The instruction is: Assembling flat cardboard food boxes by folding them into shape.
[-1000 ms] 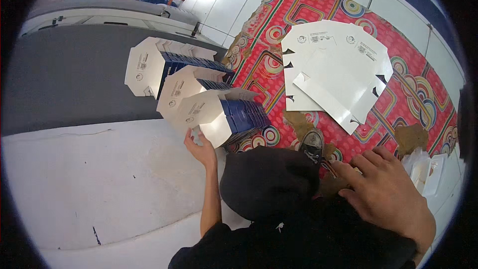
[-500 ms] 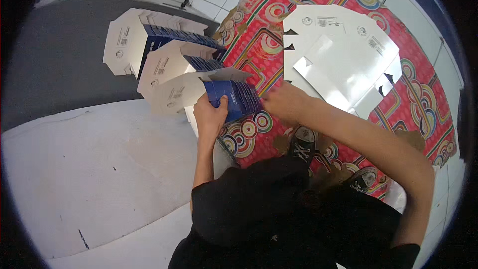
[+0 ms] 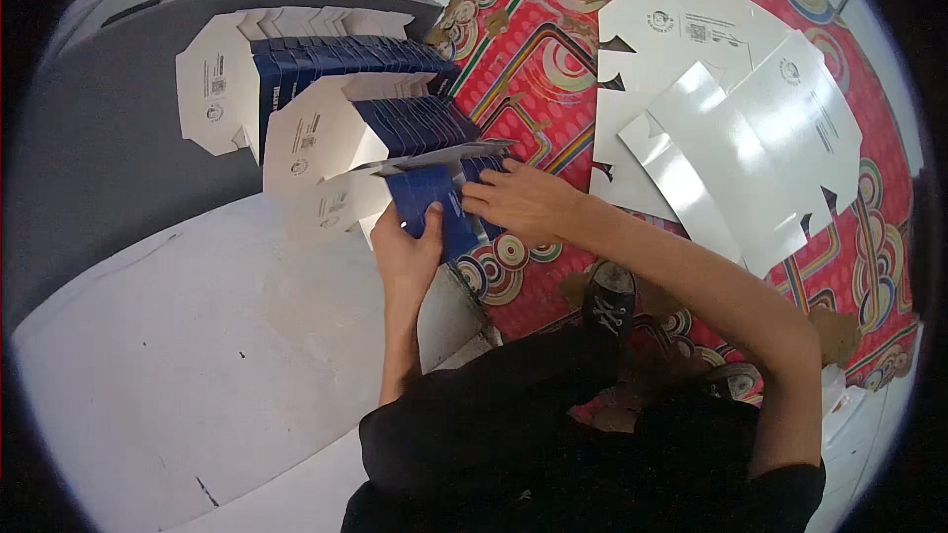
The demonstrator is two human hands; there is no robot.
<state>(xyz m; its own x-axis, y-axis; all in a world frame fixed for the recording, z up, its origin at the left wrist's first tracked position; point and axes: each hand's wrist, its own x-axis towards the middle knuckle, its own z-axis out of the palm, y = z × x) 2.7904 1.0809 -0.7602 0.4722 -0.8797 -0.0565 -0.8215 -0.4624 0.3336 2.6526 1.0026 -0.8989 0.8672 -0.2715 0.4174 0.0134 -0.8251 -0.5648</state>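
My left hand (image 3: 407,249) is closed on the near end of a row of nested blue and white cardboard cartons (image 3: 427,199), its thumb lying on the blue panel. From the right, my right hand (image 3: 513,199) grips the blue panels farther along the same row, and its fingers hide part of them. A gap shows between the front carton and those behind it. Two more rows of nested cartons stand just beyond: a middle row (image 3: 410,126) and a far row (image 3: 306,64). Their white octagonal end flaps face left.
Flat white cardboard blanks (image 3: 731,128) lie overlapping on the red patterned floor mat (image 3: 538,128) at right. A white surface (image 3: 188,336) spreads at left, with a dark grey surface (image 3: 109,138) beyond it. My shoes (image 3: 609,301) stand on the mat.
My right hand has moved left onto the blue panels. The front carton has parted from those behind it. The view has shifted slightly.
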